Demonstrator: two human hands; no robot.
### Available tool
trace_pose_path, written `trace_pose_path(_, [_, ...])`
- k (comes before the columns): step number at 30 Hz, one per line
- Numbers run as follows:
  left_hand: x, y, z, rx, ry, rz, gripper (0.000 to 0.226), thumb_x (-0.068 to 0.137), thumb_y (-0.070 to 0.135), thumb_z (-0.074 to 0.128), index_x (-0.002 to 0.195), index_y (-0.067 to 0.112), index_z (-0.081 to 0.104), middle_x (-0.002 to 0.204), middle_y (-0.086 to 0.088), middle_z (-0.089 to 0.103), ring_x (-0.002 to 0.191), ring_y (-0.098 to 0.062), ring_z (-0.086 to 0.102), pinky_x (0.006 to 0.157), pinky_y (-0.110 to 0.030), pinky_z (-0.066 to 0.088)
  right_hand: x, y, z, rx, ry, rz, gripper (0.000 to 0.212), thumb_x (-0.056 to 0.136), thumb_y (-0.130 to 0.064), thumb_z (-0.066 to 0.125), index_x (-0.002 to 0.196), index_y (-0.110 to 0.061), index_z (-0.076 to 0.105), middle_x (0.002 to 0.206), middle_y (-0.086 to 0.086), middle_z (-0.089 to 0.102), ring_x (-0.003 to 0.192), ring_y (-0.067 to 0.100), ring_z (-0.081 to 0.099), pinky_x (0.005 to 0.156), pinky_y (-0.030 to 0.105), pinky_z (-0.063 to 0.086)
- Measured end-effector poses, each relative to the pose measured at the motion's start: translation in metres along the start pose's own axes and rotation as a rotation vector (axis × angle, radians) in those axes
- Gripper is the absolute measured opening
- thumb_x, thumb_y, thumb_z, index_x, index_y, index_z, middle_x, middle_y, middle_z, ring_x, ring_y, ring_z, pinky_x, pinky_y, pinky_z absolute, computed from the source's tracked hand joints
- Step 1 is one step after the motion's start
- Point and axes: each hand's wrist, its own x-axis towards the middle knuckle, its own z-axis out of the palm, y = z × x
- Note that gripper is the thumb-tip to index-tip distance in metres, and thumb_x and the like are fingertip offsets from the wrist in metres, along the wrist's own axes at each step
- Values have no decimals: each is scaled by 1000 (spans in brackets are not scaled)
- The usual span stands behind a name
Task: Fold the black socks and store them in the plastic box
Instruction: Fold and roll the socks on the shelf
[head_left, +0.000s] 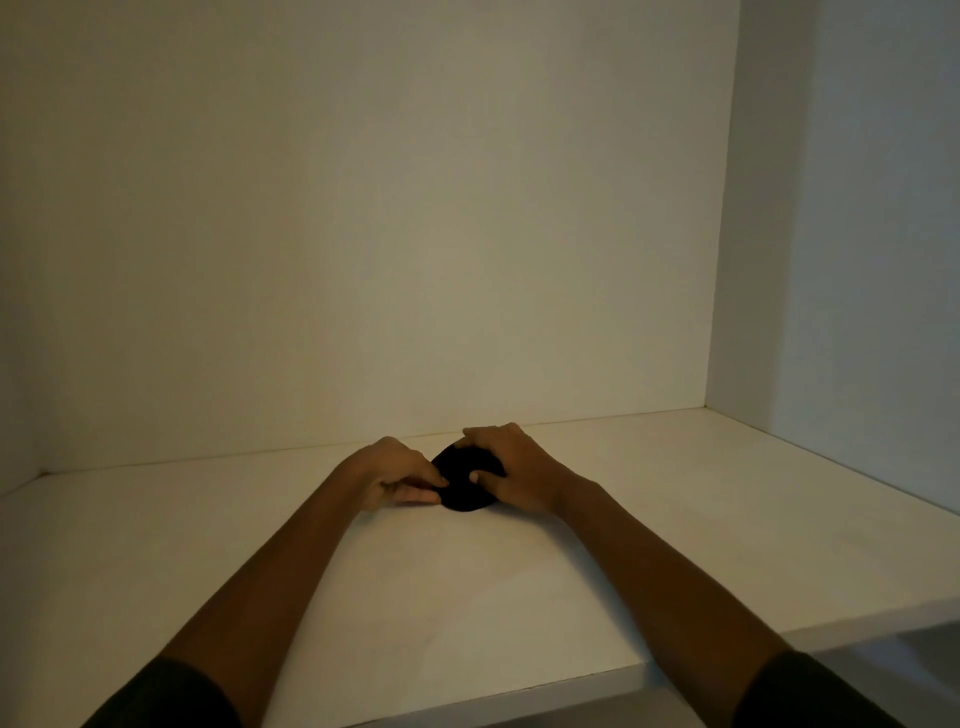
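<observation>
A small bunched bundle of black socks (464, 480) lies on the white shelf (467, 597), near the back wall. My left hand (400, 478) pinches the bundle's left edge with thumb and fingers. My right hand (511, 470) covers its right side, fingers curled over the top and thumb pressing on the front. Most of the bundle is hidden under the two hands. No plastic box is in view.
The shelf sits in a white alcove with a back wall (389, 234) and a right side wall (831, 260). The shelf's front edge (571, 686) runs across the lower part of the view. Both forearms reach in from below.
</observation>
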Motion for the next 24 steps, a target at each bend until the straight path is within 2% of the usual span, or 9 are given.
trace_pose_path(3, [1, -2, -2, -23, -16, -16, 25, 76, -16, 65, 101, -14, 62, 88, -23, 66, 77, -27, 67, 52, -24, 59, 1, 0, 4, -122, -202, 59, 55, 97, -16, 42, 149, -15, 23, 158, 6, 20, 146, 21, 15, 120, 40, 13])
trace_pose_path(6, [2, -3, -4, -22, -24, -14, 16, 75, -15, 67, 90, -10, 63, 88, -21, 66, 78, -25, 67, 57, -24, 60, 1, 3, 9, -180, -325, 103, 55, 102, -20, 27, 152, -15, 7, 161, 3, 4, 149, 15, -1, 121, 39, -2])
trace_pose_path(8, [4, -2, -2, 58, 10, 9, 14, 77, -12, 68, 77, -2, 58, 82, -17, 63, 74, -22, 66, 57, -23, 60, 2, 1, 11, -173, -346, 116, 56, 101, -20, 25, 152, -12, 2, 161, 4, 0, 149, 16, -5, 121, 38, -4])
trace_pose_path(10, [8, -2, 2, 202, 97, 80, 21, 79, -9, 68, 83, 5, 52, 83, -14, 60, 69, -21, 64, 60, -23, 58, 3, -1, 11, -182, -353, 130, 57, 102, -21, 25, 151, -9, 0, 161, 8, -3, 148, 19, -7, 121, 37, -1])
trace_pose_path(14, [15, -4, 7, 436, 214, 246, 43, 79, -6, 64, 118, 6, 50, 105, -18, 62, 82, -24, 64, 80, -34, 55, 5, -5, 14, -220, -301, 194, 59, 101, -30, 28, 150, -4, 9, 158, 15, 13, 147, 26, 13, 119, 40, 18])
trace_pose_path(16, [16, -4, 6, 471, 257, 266, 47, 78, -4, 62, 122, 6, 49, 113, -19, 62, 97, -29, 64, 90, -39, 54, 7, -6, 14, -272, -232, 238, 57, 98, -39, 32, 143, -5, 27, 148, 15, 36, 134, 30, 38, 108, 43, 36])
trace_pose_path(18, [15, -5, 8, 497, 276, 276, 49, 78, -1, 61, 124, 5, 48, 119, -18, 59, 103, -29, 62, 91, -39, 53, 6, -7, 15, -333, -192, 260, 56, 96, -45, 32, 138, -8, 35, 141, 12, 45, 126, 30, 47, 101, 43, 40])
trace_pose_path(21, [9, -7, 16, 688, 364, 410, 48, 79, 1, 59, 125, 7, 49, 128, -13, 51, 109, -25, 55, 88, -33, 48, 2, -5, 19, -385, -217, 237, 64, 97, -45, 27, 147, -7, 21, 154, 11, 27, 142, 25, 27, 115, 42, 22])
trace_pose_path(24, [2, -10, 29, 920, 461, 642, 49, 86, 5, 47, 133, 19, 48, 146, -1, 42, 133, -18, 40, 112, -41, 22, 2, -3, 23, -415, -248, 229, 66, 99, -45, 21, 151, -7, 7, 160, 11, 5, 149, 21, 2, 121, 42, 0])
